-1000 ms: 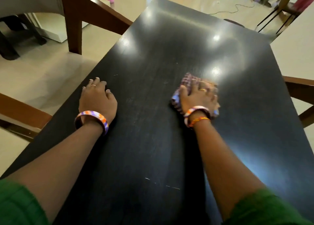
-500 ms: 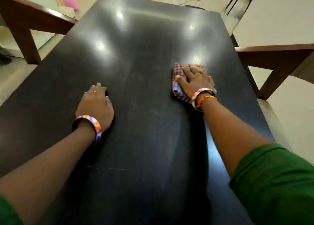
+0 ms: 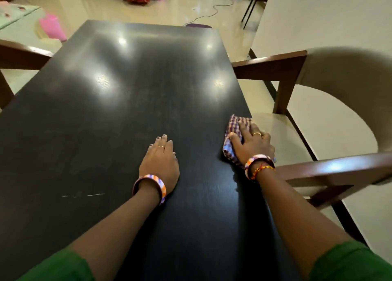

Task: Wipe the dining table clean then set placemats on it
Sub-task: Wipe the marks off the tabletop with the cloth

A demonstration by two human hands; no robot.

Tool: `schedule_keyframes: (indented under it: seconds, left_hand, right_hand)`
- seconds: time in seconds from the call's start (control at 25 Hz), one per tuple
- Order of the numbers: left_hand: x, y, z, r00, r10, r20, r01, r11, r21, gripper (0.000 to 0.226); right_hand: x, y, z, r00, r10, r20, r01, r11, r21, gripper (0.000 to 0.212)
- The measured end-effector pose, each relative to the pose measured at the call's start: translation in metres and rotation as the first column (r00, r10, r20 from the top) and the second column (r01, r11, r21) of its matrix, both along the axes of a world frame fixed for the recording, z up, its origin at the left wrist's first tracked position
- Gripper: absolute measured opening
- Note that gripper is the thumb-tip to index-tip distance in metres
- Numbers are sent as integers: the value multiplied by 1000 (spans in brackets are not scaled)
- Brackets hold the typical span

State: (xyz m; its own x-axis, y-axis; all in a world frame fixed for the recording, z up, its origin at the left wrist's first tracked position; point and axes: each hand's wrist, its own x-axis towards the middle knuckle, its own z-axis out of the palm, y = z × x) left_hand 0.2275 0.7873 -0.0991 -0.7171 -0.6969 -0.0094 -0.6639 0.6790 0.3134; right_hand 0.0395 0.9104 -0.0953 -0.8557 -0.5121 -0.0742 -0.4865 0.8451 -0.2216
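Fingers of the right hand lie flat, pressing the checked cloth onto the table right at its right edge. Left hand rests palm-down, fingers straight, holding nothing, mid-table. A chair stands just beside that edge.

One wide-angle camera sits on my head, looking forward and down along the dark desk. My forearms rise from the bottom edge, close to the lens; the desk's far end and the floor beyond fill the top.
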Motion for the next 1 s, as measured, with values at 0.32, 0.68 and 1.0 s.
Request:
schedule_keyframes:
  seconds: [0.32, 0.68, 1.0]
  left_hand:
    - [42, 55, 6, 962, -272, 39, 271, 962, 29, 49]
    - [198, 56, 1, 822, -568, -42, 569, 820, 53, 50]
    - [317, 8, -1, 906, -408, -109, 416, 907, 62, 47]
  right_hand:
    - [101, 106, -2, 998, -65, 0, 65, 998, 19, 56]
    - [275, 167, -7, 903, -394, -170, 385, 919, -85, 82]
    - [405, 57, -15, 960, -160, -230, 135, 984, -117, 70]
